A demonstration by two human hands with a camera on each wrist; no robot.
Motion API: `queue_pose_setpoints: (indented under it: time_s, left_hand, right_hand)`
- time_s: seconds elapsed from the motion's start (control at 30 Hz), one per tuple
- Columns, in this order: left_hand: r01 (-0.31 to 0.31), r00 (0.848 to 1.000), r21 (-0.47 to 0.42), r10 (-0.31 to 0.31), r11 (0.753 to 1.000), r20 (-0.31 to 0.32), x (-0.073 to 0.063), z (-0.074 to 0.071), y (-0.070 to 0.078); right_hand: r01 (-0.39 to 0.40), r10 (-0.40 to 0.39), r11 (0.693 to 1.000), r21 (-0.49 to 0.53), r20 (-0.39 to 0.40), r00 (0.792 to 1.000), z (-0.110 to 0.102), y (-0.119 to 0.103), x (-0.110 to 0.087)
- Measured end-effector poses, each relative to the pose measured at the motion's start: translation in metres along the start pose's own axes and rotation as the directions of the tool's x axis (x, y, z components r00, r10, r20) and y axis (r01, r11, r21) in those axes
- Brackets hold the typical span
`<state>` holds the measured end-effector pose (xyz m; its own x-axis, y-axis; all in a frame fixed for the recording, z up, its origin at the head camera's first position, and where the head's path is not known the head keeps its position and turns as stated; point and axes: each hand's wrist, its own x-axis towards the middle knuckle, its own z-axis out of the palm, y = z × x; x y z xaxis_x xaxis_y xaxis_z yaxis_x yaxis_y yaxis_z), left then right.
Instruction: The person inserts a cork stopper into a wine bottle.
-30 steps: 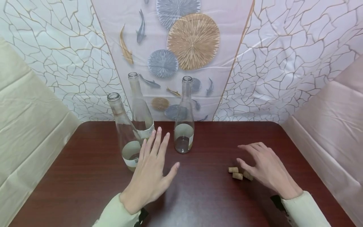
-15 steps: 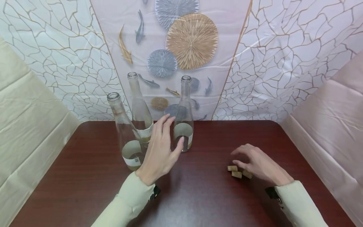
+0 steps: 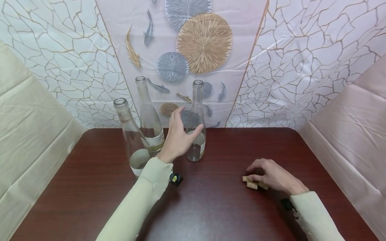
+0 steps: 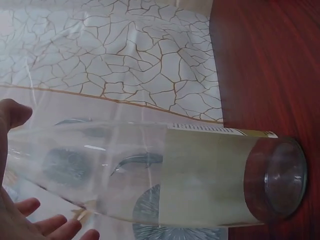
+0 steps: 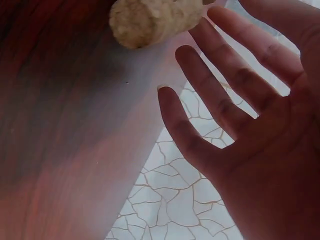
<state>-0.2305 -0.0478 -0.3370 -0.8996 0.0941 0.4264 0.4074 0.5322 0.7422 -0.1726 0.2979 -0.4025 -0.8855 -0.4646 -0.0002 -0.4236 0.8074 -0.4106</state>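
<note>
"Why's the left hand (image 3: 178, 138) spread?"
"Thumb and fingers apart, perhaps allowing room for the rightmost bottle (image 3: 196, 146)."
"Right hand (image 3: 275, 176)?"
"At the corks (image 3: 252, 185), right on the bench (image 3: 211, 207); I can't tell whether it pinches."

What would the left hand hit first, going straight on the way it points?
Probably the rightmost bottle, standing ahead of the left hand, though the remaining gap is hard to judge.
</note>
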Motion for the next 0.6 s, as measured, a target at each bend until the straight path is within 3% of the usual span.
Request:
queue_pose_setpoints:
  time_s: [0.23, 0.6]
  left_hand:
    - [0.031, 1.000, -0.090, -0.030, 0.995, 0.009, 0.017, 0.007, 0.001]
    - [-0.038, 0.999, -0.147, 0.041, 0.988, 0.017, 0.026, 0.017, 0.006]
  right_hand:
    - [0.059, -0.059, 0.998, -0.018, 0.004, 0.998, 0.005, 0.005, -0.001]
    - [0.020, -0.019, 0.999, -0.027, 0.038, 0.999, 0.007, 0.006, 0.000]
